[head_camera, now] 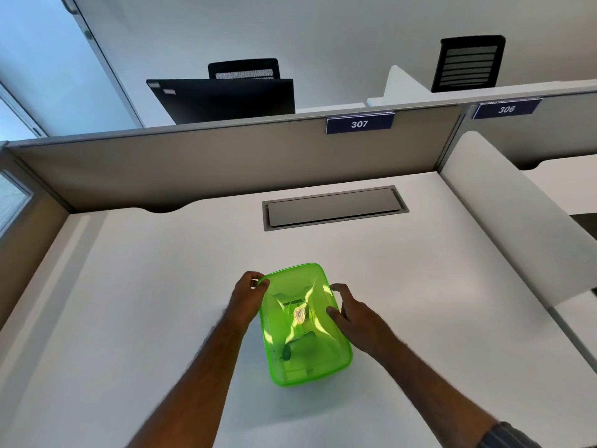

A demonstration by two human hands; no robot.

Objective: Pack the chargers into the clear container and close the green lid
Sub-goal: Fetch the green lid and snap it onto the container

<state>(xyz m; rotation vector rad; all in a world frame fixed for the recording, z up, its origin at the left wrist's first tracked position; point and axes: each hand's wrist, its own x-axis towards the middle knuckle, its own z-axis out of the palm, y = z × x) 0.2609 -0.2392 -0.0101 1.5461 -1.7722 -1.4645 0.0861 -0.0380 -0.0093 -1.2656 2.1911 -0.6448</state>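
White laminate desk (135,286), smooth and matte, bare on the left side. No loose chargers visible anywhere on it.

Left hand (248,294): at the far-left corner of the lid (302,321), fingers curled, fingertips touching the corner rim. Pinch or press, cannot tell which.

Centre: translucent green plastic lid, glossy, rounded-rectangle outline, raised moulded panel with bright window reflections. Seated over the container, which rests on the desk near the front edge, between the two hands. Container walls not distinguishable beneath the lid. Dark shapes (290,349) visible through the green plastic, likely chargers; count and type not readable. Round pale sticker or reflection near the lid centre.

Right hand (350,313): spread against the right long edge of the lid, thumb on the top surface, fingers extended toward the rim and not closed around anything.

Progress, judged from layout: packing apparently complete, lid placed on. Remaining: confirmation that all four edges are snapped down. Latch state not verifiable from above; near edge appears level, far-left corner under attention.

Behind: recessed grey metal cable hatch (334,206), flat and closed. Beige fabric partition (193,163) with blue plate (359,123) reading 307. Further right, curved white side divider (517,215), smooth, and a second plate (505,108) reading 306. Black mesh chairs (468,63) beyond the partition.
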